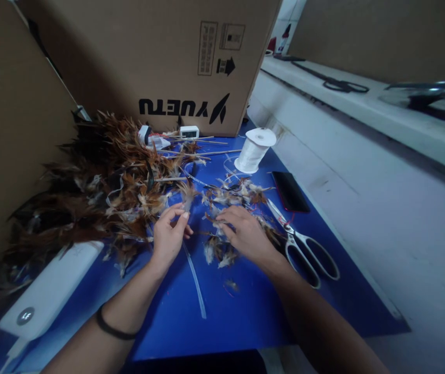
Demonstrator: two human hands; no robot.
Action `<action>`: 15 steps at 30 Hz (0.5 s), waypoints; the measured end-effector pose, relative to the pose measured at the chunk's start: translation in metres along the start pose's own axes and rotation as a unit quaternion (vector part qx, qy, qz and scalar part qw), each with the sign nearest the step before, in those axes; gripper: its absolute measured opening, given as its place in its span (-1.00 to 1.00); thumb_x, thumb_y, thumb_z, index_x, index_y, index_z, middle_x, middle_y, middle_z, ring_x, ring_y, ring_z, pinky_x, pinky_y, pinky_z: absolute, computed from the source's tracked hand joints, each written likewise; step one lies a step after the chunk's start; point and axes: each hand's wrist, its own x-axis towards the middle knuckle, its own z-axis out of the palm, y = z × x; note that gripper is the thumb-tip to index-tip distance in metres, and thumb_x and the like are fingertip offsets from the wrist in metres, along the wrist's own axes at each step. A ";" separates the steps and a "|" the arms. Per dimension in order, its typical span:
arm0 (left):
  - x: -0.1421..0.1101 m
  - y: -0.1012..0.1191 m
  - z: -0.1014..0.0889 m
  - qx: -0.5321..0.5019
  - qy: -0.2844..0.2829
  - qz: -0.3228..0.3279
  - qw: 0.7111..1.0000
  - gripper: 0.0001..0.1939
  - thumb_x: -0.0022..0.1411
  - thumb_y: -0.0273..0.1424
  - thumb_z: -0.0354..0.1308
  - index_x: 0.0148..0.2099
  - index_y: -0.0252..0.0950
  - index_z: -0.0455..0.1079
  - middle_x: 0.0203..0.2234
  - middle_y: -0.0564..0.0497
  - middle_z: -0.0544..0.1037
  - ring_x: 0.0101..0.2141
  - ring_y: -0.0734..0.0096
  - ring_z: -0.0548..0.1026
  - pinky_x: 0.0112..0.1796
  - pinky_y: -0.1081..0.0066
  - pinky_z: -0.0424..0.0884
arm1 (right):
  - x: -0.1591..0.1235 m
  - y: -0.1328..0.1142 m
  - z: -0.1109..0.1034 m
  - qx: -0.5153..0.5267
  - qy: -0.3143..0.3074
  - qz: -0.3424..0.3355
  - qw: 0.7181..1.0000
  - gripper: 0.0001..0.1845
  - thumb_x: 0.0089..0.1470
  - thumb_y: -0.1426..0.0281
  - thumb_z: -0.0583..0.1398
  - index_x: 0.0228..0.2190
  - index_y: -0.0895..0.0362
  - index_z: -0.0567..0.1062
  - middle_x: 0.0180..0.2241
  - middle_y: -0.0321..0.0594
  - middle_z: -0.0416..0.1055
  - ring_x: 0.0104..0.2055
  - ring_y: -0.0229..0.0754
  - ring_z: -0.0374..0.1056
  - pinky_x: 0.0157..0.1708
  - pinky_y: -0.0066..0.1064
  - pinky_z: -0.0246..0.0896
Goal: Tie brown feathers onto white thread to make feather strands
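Note:
My left hand (170, 231) pinches a small grey-brown feather (188, 196) between thumb and fingers, its tip pointing up. The fingers of my right hand (247, 236) are curled in against a loose group of brown and white feathers (228, 196); whether one is caught between them I cannot make out. A clear plastic strip (196, 283) lies on the blue tabletop (222, 317) below my left hand. To the left spreads a large heap of brown and black feathers (90, 197). Scissors (304, 249) with slightly parted blades lie right of my right hand.
A white spool (255, 150) of clear strip stands at the back right, with a dark phone (290, 192) in front of it. Thin sticks (206, 152) and a small display (189, 132) lie before a tall cardboard box (148, 52). A white power bank (51, 291) sits front left.

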 end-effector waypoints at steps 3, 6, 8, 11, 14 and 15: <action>-0.001 0.006 -0.002 0.047 0.017 0.039 0.998 -0.78 0.10 -0.26 0.14 -0.34 -0.33 0.42 -0.01 -0.12 0.33 -0.65 0.71 0.36 -0.66 0.55 0.35 | -0.001 -0.007 -0.005 0.024 -0.049 -0.055 0.997 -0.72 0.00 0.60 0.09 -0.27 0.10 0.50 -0.26 -0.16 0.41 -0.16 -0.14 0.28 -0.08 -0.19 0.17; -0.001 0.010 -0.004 0.089 0.044 0.085 0.991 -0.82 0.11 -0.29 0.14 -0.34 -0.32 0.42 -0.11 -0.07 0.33 -0.60 0.70 0.35 -0.62 0.57 0.32 | -0.004 -0.014 -0.004 0.037 -0.127 -0.088 0.987 -0.68 -0.07 0.62 0.13 -0.26 0.10 0.50 -0.24 -0.19 0.39 -0.14 -0.16 0.26 -0.06 -0.22 0.15; -0.002 0.011 -0.004 0.101 0.048 0.106 0.988 -0.84 0.12 -0.31 0.13 -0.35 -0.31 0.41 -0.22 -0.03 0.36 -0.60 0.68 0.33 -0.59 0.56 0.30 | -0.005 -0.016 -0.001 0.029 -0.157 -0.091 0.983 -0.70 -0.10 0.61 0.16 -0.29 0.10 0.51 -0.24 -0.20 0.38 -0.14 -0.16 0.25 -0.06 -0.22 0.14; -0.003 0.011 -0.003 0.100 0.016 0.092 0.991 -0.85 0.16 -0.31 0.10 -0.34 -0.29 0.38 -0.51 0.08 0.39 -0.64 0.62 0.31 -0.57 0.55 0.26 | -0.005 -0.016 0.003 0.023 -0.163 -0.083 0.983 -0.85 -0.04 0.56 0.18 -0.40 0.12 0.51 -0.30 -0.21 0.38 -0.18 -0.17 0.26 -0.09 -0.24 0.14; -0.005 0.012 -0.001 0.072 -0.021 0.062 0.995 -0.82 0.18 -0.29 0.07 -0.36 -0.29 0.37 -0.66 0.14 0.37 -0.67 0.59 0.30 -0.56 0.55 0.23 | -0.003 -0.014 0.003 0.050 -0.143 -0.075 0.986 -0.89 0.04 0.51 0.15 -0.42 0.14 0.50 -0.35 -0.21 0.39 -0.24 -0.20 0.28 -0.11 -0.27 0.16; -0.006 0.012 0.000 0.060 -0.030 0.055 0.996 -0.82 0.18 -0.28 0.07 -0.36 -0.29 0.37 -0.64 0.13 0.40 -0.68 0.60 0.30 -0.57 0.55 0.23 | -0.002 -0.013 0.002 0.062 -0.134 -0.071 0.987 -0.88 0.05 0.51 0.14 -0.41 0.14 0.50 -0.35 -0.21 0.39 -0.24 -0.21 0.29 -0.12 -0.27 0.17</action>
